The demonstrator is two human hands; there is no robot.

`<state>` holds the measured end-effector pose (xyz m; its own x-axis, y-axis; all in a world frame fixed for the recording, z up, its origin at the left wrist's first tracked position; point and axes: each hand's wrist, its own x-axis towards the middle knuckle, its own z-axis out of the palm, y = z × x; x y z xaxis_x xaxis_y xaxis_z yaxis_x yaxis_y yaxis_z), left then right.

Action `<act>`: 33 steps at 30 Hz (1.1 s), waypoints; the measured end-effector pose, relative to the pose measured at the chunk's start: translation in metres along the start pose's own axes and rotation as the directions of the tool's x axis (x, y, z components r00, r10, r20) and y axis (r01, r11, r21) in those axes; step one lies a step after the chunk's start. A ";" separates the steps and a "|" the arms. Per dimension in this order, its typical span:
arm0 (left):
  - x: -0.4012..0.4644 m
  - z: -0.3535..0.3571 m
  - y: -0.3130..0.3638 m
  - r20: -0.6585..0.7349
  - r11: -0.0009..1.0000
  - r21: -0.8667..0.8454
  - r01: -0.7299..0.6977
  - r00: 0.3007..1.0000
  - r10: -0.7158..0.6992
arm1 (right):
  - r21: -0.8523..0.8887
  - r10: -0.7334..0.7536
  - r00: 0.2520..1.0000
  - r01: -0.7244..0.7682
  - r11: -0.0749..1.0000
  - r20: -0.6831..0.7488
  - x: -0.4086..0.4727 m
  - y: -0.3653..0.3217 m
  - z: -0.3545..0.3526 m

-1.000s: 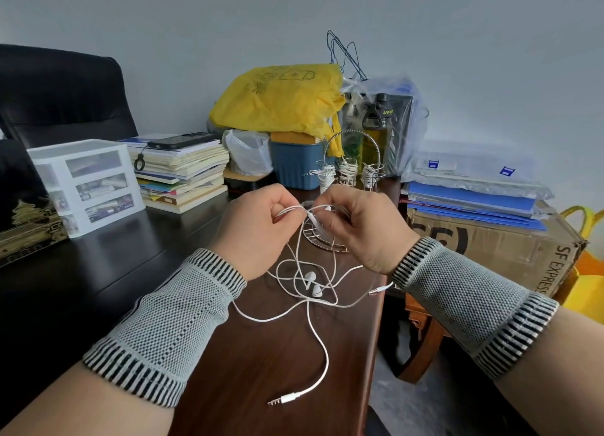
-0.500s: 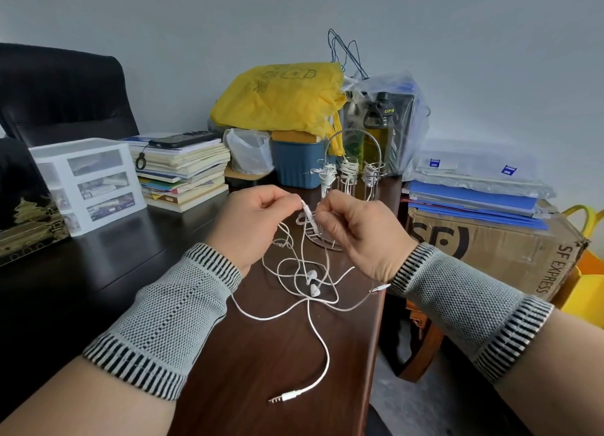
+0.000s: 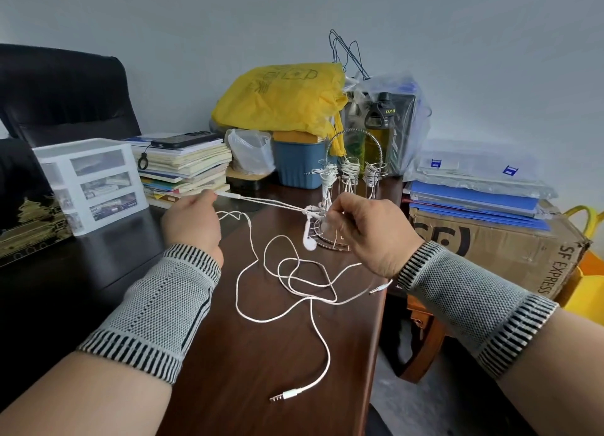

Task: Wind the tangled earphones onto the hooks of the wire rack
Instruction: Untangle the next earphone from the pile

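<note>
The left hand point(image 3: 191, 221) pinches one end of the thin white cord point(image 3: 287, 278), fingers curled round it. The right hand point(image 3: 362, 228) pinches the cord too, at a small knot. Between the 2 hands the cord is pulled tight — a straight line going left to right, tipped a bit down toward the right. One smooth white bud point(image 3: 309, 239) hangs down from the knot, round end at the bottom.

The rest of the cord lies loose on the brown desk point(image 3: 248, 363) in big soft loops, near the right edge. A shiny plug point(image 3: 284, 395) at the near end points left. A 2nd small plug point(image 3: 379, 288) sits by the right wrist, tip pointing left.

The rack point(image 3: 351, 174) stands just behind the right hand — thin silver wire w/ a round arch on top. White cords are wound in fat bundles on its hooks.

Both wrists wear grey knit bands point(image 3: 163, 308) with black stripes.
</note>
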<state>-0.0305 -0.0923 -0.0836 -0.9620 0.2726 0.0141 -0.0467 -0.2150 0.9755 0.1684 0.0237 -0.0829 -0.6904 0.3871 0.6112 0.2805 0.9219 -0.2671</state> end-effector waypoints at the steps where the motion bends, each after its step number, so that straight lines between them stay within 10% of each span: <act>1: 0.000 0.000 -0.002 -0.020 0.998 0.047 -0.051 0.998 0.052 | -0.014 0.003 1.000 -0.003 1.000 0.001 0.001 0.000 0.000; 4: -0.007 0.000 -0.004 0.120 0.867 0.431 -0.252 0.968 0.222 | 0.002 0.018 1.000 -0.018 1.000 -0.003 0.000 0.002 0.000; 7: -0.032 0.004 -0.002 0.324 0.501 0.747 -0.438 0.897 0.301 | 0.028 0.020 1.000 -0.020 0.999 0.013 -0.001 0.002 0.000; 12: -0.065 0.011 0.002 0.761 0.371 0.428 -0.825 0.549 0.344 | 0.060 0.001 0.999 -0.003 0.998 0.041 -0.003 -0.001 0.000; 16: -0.069 0.012 -0.004 0.840 0.280 0.429 -0.859 0.493 0.228 | 0.076 -0.023 0.999 0.020 0.997 0.039 -0.003 -0.003 -0.001; 25: -0.058 0.013 -0.010 0.809 0.342 0.473 -0.811 0.555 0.196 | 0.069 -0.034 0.999 0.032 0.997 0.036 -0.004 0.000 0.000; 33: -0.056 0.014 -0.008 0.763 0.774 0.432 -0.463 0.645 -0.040 | 0.107 -0.082 0.989 0.069 0.992 0.123 -0.006 0.003 0.006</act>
<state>0.0281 -0.0925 -0.0892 -0.4132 0.9002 0.1371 0.5254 0.1127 0.8434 0.1696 0.0241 -0.0925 -0.7875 0.3059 0.5350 0.1596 0.9397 -0.3024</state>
